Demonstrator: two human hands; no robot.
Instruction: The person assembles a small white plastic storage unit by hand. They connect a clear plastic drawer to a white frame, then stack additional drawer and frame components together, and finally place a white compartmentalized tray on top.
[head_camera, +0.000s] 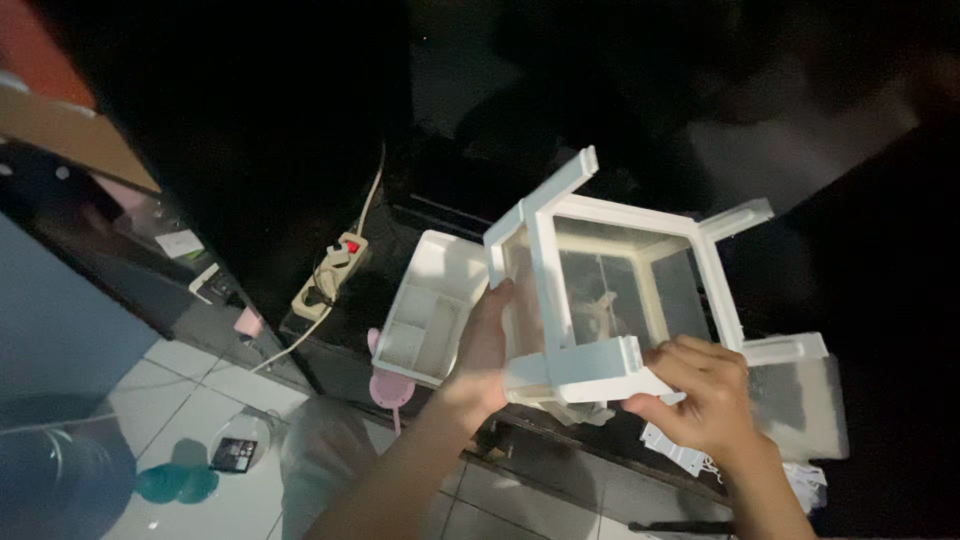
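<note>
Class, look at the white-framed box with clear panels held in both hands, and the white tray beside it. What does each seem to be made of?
White-framed box with clear panels: probably moulded plastic frame, matt white with ribbed legs; see-through panels look like thin clear plastic, slightly hazy. White compartment tray: likely the same matt plastic, with thin moulded dividers. Left hand and right hand grip the frame.

Both hands grip a white-framed clear plastic box (610, 290), tilted with its legs pointing up and outward. The left hand (483, 350) presses flat against the box's left side; the right hand (700, 395) pinches the near white crossbar. Just left of the box lies an open white tray (430, 305) with compartments. A power strip (330, 275) with a red switch sits farther left, on the dark surface (350, 355) near its edge. Below, the tiled floor (200, 400) carries a teal object (177, 483).
</note>
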